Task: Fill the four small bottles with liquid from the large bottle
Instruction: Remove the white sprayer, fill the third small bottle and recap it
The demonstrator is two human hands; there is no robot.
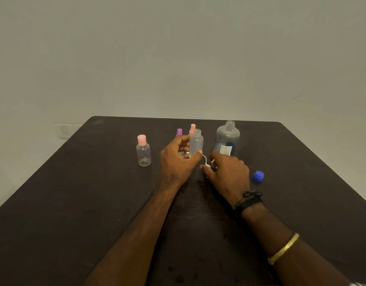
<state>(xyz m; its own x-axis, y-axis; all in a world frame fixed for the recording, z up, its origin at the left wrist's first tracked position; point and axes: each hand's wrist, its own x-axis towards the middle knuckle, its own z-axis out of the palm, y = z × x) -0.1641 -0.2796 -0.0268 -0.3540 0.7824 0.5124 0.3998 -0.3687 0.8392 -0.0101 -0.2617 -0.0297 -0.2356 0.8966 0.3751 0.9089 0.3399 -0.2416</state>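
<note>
Currently, at far left, we note a pink-capped bottle (143,153) standing upright on the table (75,193), well apart from both hands. It is clear, thin-walled plastic, so we judge it light, easily tipped and apt to dent if squeezed. Next, the left hand (177,162) holds the open bottle (196,142) low on its body, thumb on the near side and fingers curled round the far side. That bottle is upright and uncapped; whether its base rests on the table we cannot tell. We judge this low grip sound for a light vessel with a narrow mouth, provided it is firm rather than tight. Behind that hand, only the tops of a purple-capped bottle (179,132) and a pink sprayer (192,127) show. Just right of the open bottle stands the large bottle (227,139), uncapped, upright and touched by neither hand; its liquid level is unclear. We judge it the heaviest item, smooth-sided and possibly slippery, best taken round the mid-body. The right hand (228,175) lies low before it, pinching a white cap (208,166) with a thin tube (204,158) attached. Farthest right, a blue cap (258,176) lies on the table, near that hand but apart.
</note>
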